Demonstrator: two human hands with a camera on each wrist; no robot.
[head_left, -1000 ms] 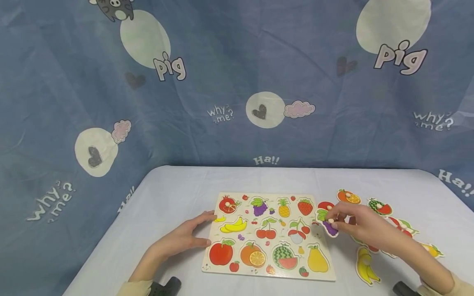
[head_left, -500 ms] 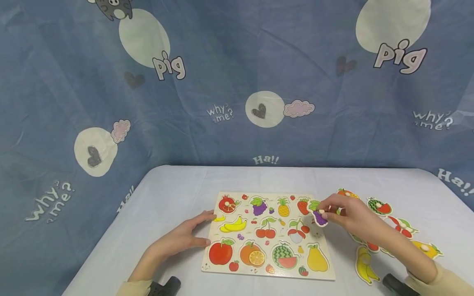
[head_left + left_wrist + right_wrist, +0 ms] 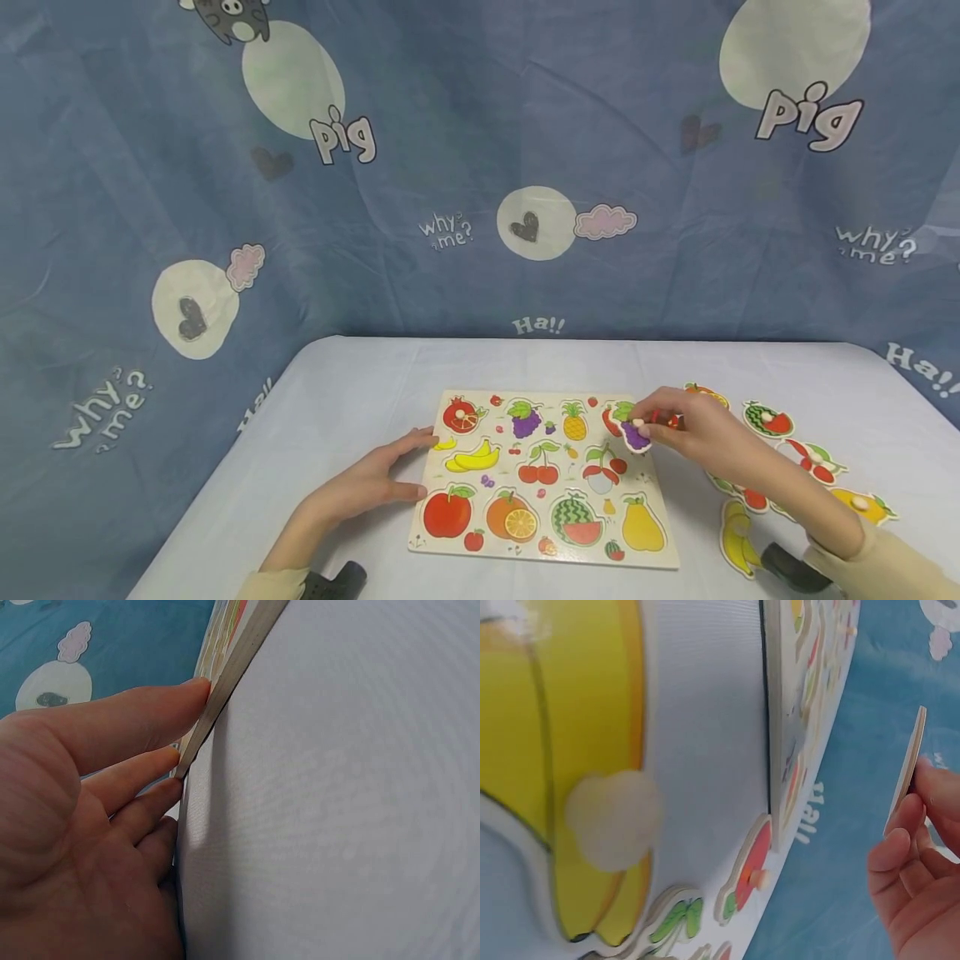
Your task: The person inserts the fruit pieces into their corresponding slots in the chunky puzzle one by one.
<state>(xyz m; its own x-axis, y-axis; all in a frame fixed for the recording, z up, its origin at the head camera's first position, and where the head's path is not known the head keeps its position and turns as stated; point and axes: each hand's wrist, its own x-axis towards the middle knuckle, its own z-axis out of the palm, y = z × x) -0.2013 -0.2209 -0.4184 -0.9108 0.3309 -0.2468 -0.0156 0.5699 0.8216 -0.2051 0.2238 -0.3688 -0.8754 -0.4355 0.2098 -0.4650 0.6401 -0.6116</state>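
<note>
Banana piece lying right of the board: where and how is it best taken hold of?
Probably by the round pale knob of the banana piece, with a pinch from above. The piece lies face up with the knob standing proud of it, while its thin edge sits low and likely offers less grip. The right hand is nearer but holds the grape piece.

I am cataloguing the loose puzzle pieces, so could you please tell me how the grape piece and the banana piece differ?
The grape piece is pinched in the right hand, off the table, while the banana piece lies on it. The grape piece is purple and green; the banana piece is mainly yellow. Both are flat, pale-edged fruit shapes with a small knob.
</note>
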